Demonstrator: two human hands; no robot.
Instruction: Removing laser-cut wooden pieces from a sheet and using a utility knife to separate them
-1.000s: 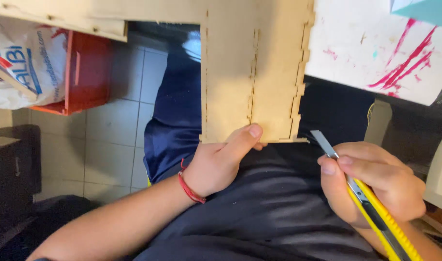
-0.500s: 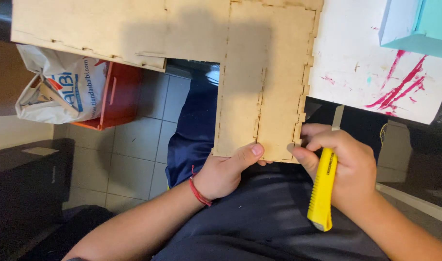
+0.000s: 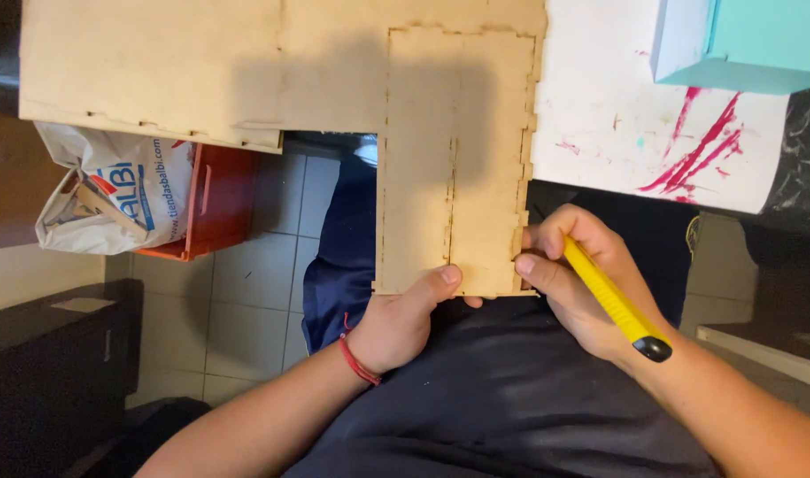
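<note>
From the head camera we see our left hand (image 3: 396, 323) pinching the near edge of a flat, laser-cut wooden panel (image 3: 454, 168) whose long axis runs away from that grip; our right hand (image 3: 582, 283), clenched on a yellow utility knife (image 3: 610, 296), touches its notched right edge

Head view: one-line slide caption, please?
Left hand steadies a laser-cut wooden panel while right hand holds a yellow utility knife at its edge.
</note>
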